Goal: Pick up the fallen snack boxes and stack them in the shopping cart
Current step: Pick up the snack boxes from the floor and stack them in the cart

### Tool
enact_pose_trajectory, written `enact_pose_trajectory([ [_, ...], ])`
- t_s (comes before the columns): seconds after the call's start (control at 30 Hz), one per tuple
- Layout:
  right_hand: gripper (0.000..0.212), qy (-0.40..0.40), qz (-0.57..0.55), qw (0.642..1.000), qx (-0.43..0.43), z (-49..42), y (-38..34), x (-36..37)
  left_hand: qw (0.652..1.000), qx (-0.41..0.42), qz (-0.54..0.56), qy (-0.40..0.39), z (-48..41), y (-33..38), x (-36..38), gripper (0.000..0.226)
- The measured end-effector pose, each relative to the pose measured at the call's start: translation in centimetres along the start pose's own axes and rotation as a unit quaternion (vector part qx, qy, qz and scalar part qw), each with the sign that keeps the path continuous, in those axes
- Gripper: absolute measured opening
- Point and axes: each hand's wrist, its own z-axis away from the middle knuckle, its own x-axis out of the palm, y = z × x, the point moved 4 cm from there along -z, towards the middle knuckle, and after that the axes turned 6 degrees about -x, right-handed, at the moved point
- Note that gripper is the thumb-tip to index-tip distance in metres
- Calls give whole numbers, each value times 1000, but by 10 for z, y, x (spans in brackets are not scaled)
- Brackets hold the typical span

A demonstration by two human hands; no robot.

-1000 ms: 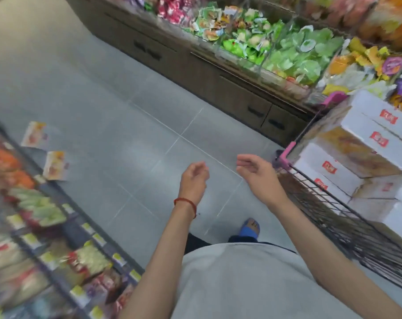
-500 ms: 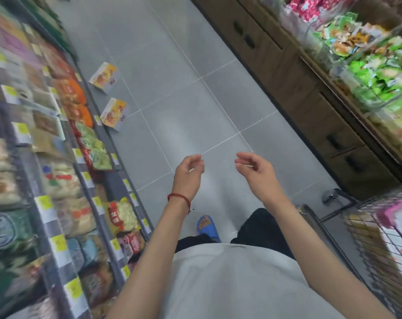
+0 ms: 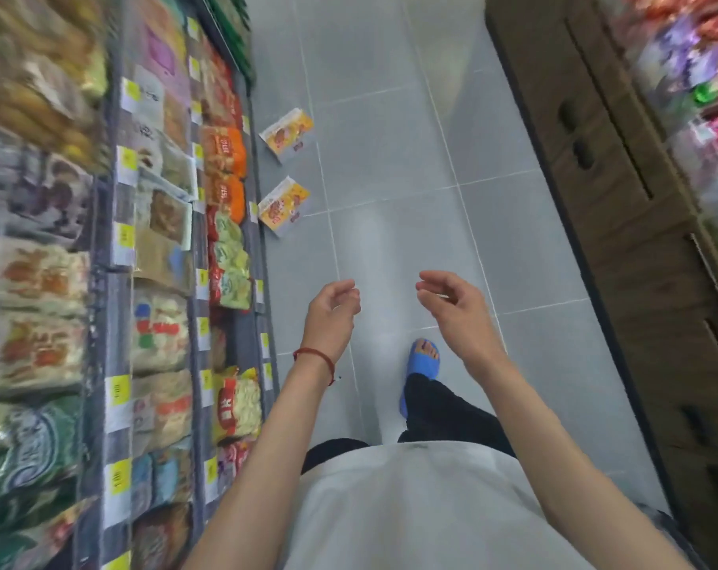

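Two snack boxes lie on the floor point(image 3: 390, 158) in the upper middle of the frame, the nearer box point(image 3: 284, 206) and farther box point(image 3: 287, 134) beside the shelf point(image 3: 254, 240). Left hand point(image 3: 332, 312) and right hand point(image 3: 456, 306) hang loosely curled, holding nothing. This looks like the approach; next comes reaching down for the nearer one. No cart shows.

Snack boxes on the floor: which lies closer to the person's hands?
The nearer snack box, lower in the view, just ahead of the hands; the farther snack box lies beyond it, higher in the view.

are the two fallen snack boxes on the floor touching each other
Apart. The head view shows a strip of bare grey floor between the far snack box and the near snack box.
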Motion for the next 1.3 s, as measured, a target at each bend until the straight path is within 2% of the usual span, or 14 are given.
enact_pose_trajectory([
  [0.2,29,-98,42,994,-6,-108,-47,10,997,-29,39,57,-60,56,15,27],
  [0.43,28,-149,78,986,8,-215,-87,35,987,-52,113,99,-131,104,4,21],
  [1.0,26,-254,161,953,27,-468,-180,203,965,-104,168,172,-361,232,-90,21],
  [1.1,27,-270,176,946,41,-502,-192,224,954,-128,199,185,-387,245,-102,27],
  [1.3,27,-319,221,920,57,-577,-201,268,921,-184,256,230,-451,255,-121,24],
])
